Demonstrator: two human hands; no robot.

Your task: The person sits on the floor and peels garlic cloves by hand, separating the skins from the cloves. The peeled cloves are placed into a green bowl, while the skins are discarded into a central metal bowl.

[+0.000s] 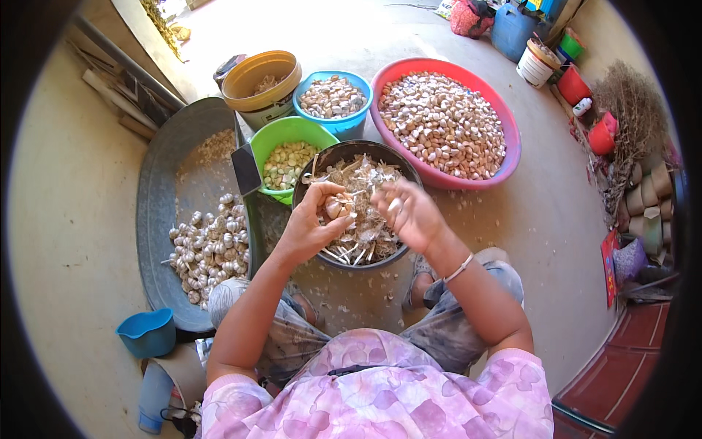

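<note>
My left hand (318,222) holds a partly opened garlic bulb (337,206) between thumb and fingers, above a dark tub (359,267) of dry skins and stalks. To its right, my right hand (411,214) is blurred, with a pale garlic clove (395,206) at its fingers. Beyond the tub on the right, a large red basin (513,142) is heaped with unpeeled cloves. A blue bucket (351,127) also contains cloves. Peeled-looking cloves lie in a green basin (263,134). Whole garlic bulbs (211,247) are piled in a grey trough (156,219) at the left.
A yellowish bucket (263,104) stands behind the green basin, and a dark phone-like object (246,169) is at the trough's edge. A blue plastic container (147,332) lies near the lower left. More buckets, a blue jerrycan (513,30) and dry plants (628,104) line the right wall.
</note>
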